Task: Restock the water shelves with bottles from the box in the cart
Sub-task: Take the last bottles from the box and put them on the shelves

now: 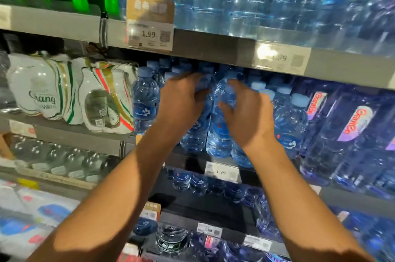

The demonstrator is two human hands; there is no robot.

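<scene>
Store shelves w/ bottled water all round. Left hand (181, 101) grips a small bottle (193, 131), right hand (245, 112) curled round another bottle (220, 133), both at the shelf edge (192, 156). Placing step; next, push them back beside the row (286, 112) right of the hands. Box and cart not in view.

At upper centre, the price tag (150, 35) on the shelf edge reads 1.99, and a lower tag (221, 172) at centre reads 1.99 too. My left shows white packs (42, 88) marked "Chang"; at right, tall bottles' labels (352, 125) read "GanTen".
</scene>
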